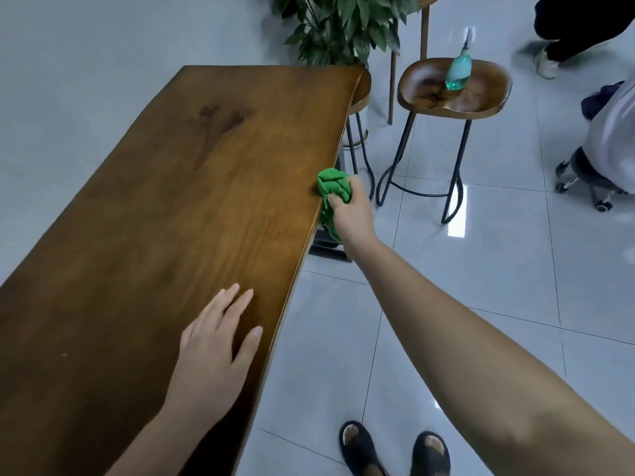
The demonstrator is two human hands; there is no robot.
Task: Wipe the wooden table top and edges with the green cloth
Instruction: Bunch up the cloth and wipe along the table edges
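My one camera is riding on my head, looking forward and steeply down along the wooden table (165,207), close over my forearms. It is taking in my sandalled feet (395,451) below and the stool (453,89) farther off.

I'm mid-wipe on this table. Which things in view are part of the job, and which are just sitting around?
Part of the job:
green cloth, gripped in the right hand at the table's long edge
wooden table
left hand, flat on the top

Just around:
spray bottle on a stool
second stool tucked by the table
potted plant
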